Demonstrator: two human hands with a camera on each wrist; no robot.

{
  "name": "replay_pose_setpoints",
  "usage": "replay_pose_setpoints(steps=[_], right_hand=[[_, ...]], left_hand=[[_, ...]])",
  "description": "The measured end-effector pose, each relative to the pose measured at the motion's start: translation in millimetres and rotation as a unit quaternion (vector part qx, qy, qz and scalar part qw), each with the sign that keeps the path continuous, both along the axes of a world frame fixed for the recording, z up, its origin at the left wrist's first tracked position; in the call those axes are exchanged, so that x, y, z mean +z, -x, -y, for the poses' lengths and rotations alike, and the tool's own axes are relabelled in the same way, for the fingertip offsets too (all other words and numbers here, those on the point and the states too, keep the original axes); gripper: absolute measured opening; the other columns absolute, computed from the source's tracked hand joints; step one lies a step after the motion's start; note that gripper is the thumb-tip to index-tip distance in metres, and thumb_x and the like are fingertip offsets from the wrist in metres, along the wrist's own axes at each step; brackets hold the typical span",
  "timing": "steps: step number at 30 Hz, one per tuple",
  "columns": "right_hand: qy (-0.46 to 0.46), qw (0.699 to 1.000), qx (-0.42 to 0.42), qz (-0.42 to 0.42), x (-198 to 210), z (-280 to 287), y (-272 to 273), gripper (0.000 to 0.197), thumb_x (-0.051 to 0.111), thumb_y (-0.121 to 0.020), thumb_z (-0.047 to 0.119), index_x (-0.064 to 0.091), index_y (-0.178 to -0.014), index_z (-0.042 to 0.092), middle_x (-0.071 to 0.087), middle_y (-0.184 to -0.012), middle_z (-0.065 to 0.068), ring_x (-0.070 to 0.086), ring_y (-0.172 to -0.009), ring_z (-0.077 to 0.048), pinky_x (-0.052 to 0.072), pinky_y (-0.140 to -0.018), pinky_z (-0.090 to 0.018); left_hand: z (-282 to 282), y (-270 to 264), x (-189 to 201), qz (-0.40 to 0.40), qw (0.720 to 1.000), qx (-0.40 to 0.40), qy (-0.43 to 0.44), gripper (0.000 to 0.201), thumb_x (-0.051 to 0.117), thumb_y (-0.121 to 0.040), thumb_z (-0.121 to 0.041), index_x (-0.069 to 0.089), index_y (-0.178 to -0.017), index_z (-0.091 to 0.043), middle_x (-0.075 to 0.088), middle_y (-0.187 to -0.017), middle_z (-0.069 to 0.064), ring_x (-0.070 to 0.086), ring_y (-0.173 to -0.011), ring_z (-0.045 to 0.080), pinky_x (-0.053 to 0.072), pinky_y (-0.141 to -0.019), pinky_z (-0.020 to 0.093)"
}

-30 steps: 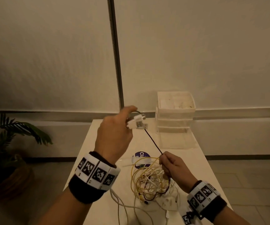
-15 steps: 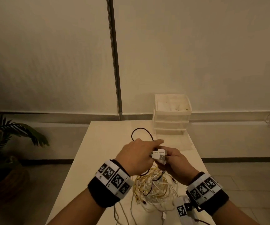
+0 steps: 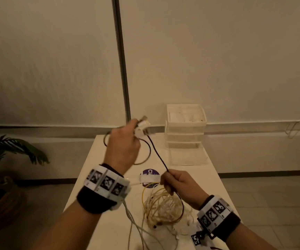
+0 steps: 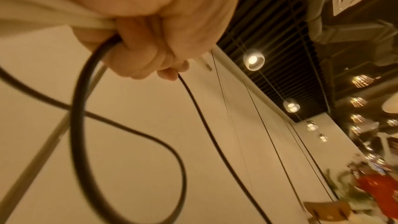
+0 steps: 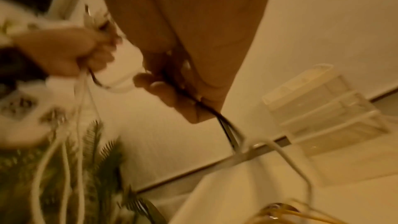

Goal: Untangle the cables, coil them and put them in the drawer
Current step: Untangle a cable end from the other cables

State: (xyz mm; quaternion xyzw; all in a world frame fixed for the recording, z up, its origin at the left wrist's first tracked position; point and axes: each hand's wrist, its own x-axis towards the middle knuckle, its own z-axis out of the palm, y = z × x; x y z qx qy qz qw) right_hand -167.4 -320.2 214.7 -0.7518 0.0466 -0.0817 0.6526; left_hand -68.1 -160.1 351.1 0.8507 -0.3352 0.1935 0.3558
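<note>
Up top, head view: left hand (image 3: 123,150) raised over the surface (image 3: 95,175), fingers curled round white plugs (image 3: 143,128) & a loop of black cable (image 3: 146,156). Cable runs taut down-right to right hand (image 3: 179,184), which pinches it betw. thumb & fingers, just above the yellow/white cable tangle (image 3: 163,208) lying on the surface. Drawer unit (image 3: 185,130) at far edge, bottom drawer pulled out. Purple sticker (image 3: 150,175) betw. the hands; plant (image 3: 10,147) on floor, left.

Left wrist view: left hand (image 4: 140,28) fisted on black cable (image 4: 79,108) & a white lead; loop hangs below.

Right wrist view: blurry; right hand (image 5: 185,67) closed on black cable (image 5: 226,125), drawer unit (image 5: 323,105) behind.
</note>
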Motion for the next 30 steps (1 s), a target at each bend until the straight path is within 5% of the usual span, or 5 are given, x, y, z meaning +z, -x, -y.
replay_pose_setpoints(steps=[5,12,19,26,30], right_hand=[[0.005,0.998,-0.057,-0.023,-38,8,10,0.031,0.039,-0.103,0.012,0.055,-0.077,0.006,0.037,-0.05,0.002,0.031,-0.046,-0.01,0.024,-0.051,-0.03],[-0.127,0.987,-0.095,-0.016,-16,4,7,0.034,0.034,-0.104,0.02,0.054,-0.085,0.002,0.026,-0.053,0.001,0.024,-0.047,-0.013,0.037,-0.053,-0.032],[-0.092,0.99,-0.102,0.018,-1,13,-11,0.028,0.039,-0.103,0.018,0.061,-0.093,0.004,0.039,-0.06,0.003,0.03,-0.054,-0.011,0.028,-0.053,-0.025],[0.185,0.981,-0.064,0.0,-3,33,-17,0.042,0.041,-0.094,-0.01,0.068,-0.098,0.023,0.065,-0.082,0.006,0.061,-0.082,-0.003,0.046,-0.079,-0.011],[-0.023,0.99,-0.136,0.042,6,29,-14,0.041,0.037,-0.098,-0.009,0.069,-0.091,0.015,0.065,-0.078,-0.011,0.066,-0.076,-0.024,0.058,-0.08,-0.037]], left_hand=[[-28,-25,49,0.045,0.988,0.088,0.117,0.019,0.047,-0.093,0.001,0.064,-0.097,-0.006,0.058,-0.076,0.005,0.052,-0.067,0.026,0.032,-0.055,0.024],[-24,-7,15,-0.03,0.999,-0.009,-0.007,0.069,0.048,-0.087,0.003,0.041,-0.144,-0.035,0.069,-0.106,0.001,0.064,-0.084,0.023,0.054,-0.078,0.036],[-27,-11,-15,-0.078,0.99,-0.017,-0.113,0.032,0.045,-0.089,-0.008,0.061,-0.107,-0.03,0.07,-0.09,-0.002,0.062,-0.085,0.026,0.052,-0.071,0.043],[-41,-17,-3,-0.044,0.997,0.022,-0.054,0.029,0.043,-0.086,-0.001,0.061,-0.1,-0.018,0.069,-0.081,0.006,0.058,-0.075,0.032,0.047,-0.062,0.044],[-43,-17,-4,-0.051,0.997,0.004,-0.053,0.03,0.043,-0.085,0.001,0.061,-0.098,-0.018,0.067,-0.079,0.004,0.057,-0.075,0.03,0.046,-0.063,0.043]])
